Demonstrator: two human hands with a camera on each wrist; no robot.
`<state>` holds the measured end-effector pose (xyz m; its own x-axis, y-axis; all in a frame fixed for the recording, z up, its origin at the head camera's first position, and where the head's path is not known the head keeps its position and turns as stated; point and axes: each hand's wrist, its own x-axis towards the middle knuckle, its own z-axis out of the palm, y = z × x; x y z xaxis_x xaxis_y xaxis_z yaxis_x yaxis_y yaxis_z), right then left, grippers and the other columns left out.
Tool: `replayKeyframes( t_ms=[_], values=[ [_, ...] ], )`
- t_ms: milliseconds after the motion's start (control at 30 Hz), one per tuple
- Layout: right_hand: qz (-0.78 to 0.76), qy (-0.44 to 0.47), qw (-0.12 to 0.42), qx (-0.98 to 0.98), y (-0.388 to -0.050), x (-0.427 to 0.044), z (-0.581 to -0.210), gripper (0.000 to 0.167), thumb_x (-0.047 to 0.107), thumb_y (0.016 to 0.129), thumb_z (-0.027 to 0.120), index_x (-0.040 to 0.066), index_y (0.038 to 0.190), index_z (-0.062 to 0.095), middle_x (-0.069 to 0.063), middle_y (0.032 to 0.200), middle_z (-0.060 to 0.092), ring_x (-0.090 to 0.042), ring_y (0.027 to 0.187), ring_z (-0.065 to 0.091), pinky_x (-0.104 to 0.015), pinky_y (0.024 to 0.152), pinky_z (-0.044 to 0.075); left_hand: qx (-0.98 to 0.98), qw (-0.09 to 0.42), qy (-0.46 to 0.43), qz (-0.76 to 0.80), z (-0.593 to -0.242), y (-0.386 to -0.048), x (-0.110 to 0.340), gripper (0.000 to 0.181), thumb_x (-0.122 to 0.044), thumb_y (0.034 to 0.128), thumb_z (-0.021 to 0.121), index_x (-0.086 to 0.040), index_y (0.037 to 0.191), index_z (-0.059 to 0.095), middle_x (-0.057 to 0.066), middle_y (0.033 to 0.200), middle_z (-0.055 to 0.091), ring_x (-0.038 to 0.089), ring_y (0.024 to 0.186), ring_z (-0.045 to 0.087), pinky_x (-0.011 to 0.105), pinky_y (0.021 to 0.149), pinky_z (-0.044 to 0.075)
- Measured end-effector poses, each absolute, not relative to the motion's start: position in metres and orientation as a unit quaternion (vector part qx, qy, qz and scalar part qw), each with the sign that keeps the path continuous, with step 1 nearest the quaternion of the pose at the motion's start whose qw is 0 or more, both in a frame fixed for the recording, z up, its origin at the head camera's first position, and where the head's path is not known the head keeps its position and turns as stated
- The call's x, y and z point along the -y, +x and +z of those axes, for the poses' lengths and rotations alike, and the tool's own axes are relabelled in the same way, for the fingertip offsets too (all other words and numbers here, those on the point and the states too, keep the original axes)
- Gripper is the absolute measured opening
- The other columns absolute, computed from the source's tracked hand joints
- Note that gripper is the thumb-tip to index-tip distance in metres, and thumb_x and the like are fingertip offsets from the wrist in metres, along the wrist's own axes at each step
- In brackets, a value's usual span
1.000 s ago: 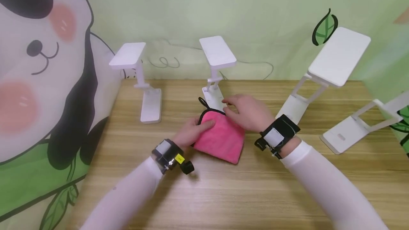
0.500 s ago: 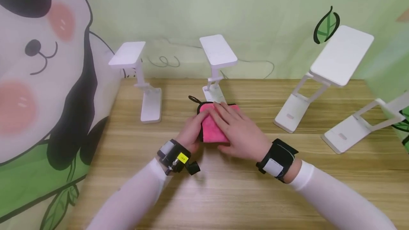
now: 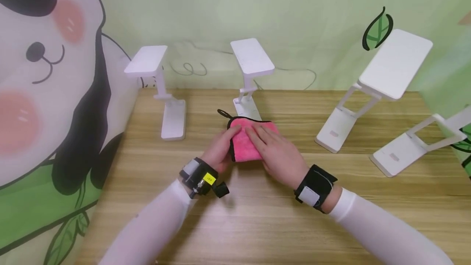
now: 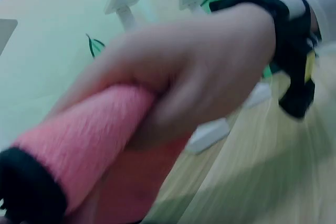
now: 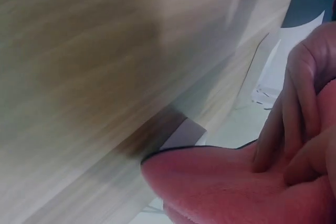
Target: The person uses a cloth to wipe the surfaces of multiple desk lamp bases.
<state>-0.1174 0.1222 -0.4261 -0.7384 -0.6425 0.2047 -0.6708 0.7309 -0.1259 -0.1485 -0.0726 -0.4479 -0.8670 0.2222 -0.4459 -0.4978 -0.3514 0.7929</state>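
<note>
A folded pink cloth (image 3: 247, 144) with black edging and a small black hanging loop (image 3: 223, 113) is held over the table. My left hand (image 3: 218, 148) grips its left side, thumb on top and the other fingers underneath. In the left wrist view the pink plush (image 4: 89, 135) bends around the left hand (image 4: 184, 66). My right hand (image 3: 277, 154) holds the right side, its fingers laid across the top and its thumb out of sight in the head view. From below, the right wrist view shows fingers (image 5: 294, 114) against the cloth (image 5: 226, 182).
Behind the cloth stands a white folding desk lamp (image 3: 252, 56). Others stand to the left (image 3: 173, 120), to the right (image 3: 395, 64) and at the far right (image 3: 399, 154). The wooden table (image 3: 257, 224) meets a green wall (image 3: 294, 11) with a panda picture (image 3: 37, 72).
The cloth went from a larger hanging piece to a smaller folded one. My right hand came down from near the lamp base onto the cloth's right part, and its thumb slipped out of view.
</note>
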Motion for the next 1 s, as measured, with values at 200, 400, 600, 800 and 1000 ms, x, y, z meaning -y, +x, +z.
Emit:
replayKeyframes(
  t_ms=[200,400,600,800,1000],
  values=[
    [0.146,0.329,0.08,0.93,-0.126,-0.123,-0.416,0.063,0.002,0.095,0.075,0.004,0.155,0.055,-0.023,0.152,0.057,-0.04,0.13,0.063,-0.051,0.089,0.061,-0.656,0.251,-0.01,0.712,-0.446,-0.162,0.113,0.042,-0.039,0.1127,0.05,-0.004,0.131,0.063,0.012,0.113,0.075,0.023,0.089,0.075,0.04,0.083,0.062],
    [0.172,0.283,0.039,0.943,-0.136,-0.124,-0.393,0.061,0.007,0.098,0.075,0.009,0.155,0.056,-0.019,0.149,0.061,-0.039,0.123,0.069,-0.051,0.081,0.062,-0.843,0.089,0.001,0.531,-0.44,-0.178,0.184,0.037,-0.034,0.1083,0.064,-0.001,0.123,0.067,0.016,0.105,0.073,0.031,0.086,0.072,0.047,0.077,0.061],
    [0.188,0.292,0.048,0.937,-0.143,-0.121,-0.383,0.053,0.013,0.099,0.077,0.008,0.15,0.062,-0.014,0.142,0.067,-0.036,0.123,0.069,-0.053,0.09,0.06,-0.904,-0.058,-0.1,0.412,-0.438,-0.194,0.247,0.044,-0.032,0.1005,0.075,0.001,0.123,0.057,0.02,0.114,0.062,0.034,0.1,0.059,0.044,0.084,0.05],
    [0.184,0.304,0.05,0.933,-0.147,-0.113,-0.38,0.048,0.016,0.099,0.076,0.008,0.145,0.065,-0.014,0.139,0.069,-0.033,0.122,0.07,-0.052,0.092,0.06,-0.876,-0.057,-0.061,0.475,-0.431,-0.208,0.272,0.081,-0.034,0.0996,0.078,-0.011,0.164,0.034,0.014,0.167,0.04,0.033,0.153,0.037,0.056,0.122,0.032],
    [0.193,0.295,0.037,0.935,-0.146,-0.11,-0.375,0.05,0.015,0.099,0.077,0.007,0.147,0.064,-0.015,0.141,0.068,-0.034,0.121,0.07,-0.052,0.095,0.059,-0.868,-0.025,-0.057,0.493,-0.427,-0.218,0.273,0.069,-0.046,0.1051,0.068,-0.011,0.159,0.043,0.013,0.158,0.049,0.035,0.146,0.047,0.057,0.119,0.038]
  ],
)
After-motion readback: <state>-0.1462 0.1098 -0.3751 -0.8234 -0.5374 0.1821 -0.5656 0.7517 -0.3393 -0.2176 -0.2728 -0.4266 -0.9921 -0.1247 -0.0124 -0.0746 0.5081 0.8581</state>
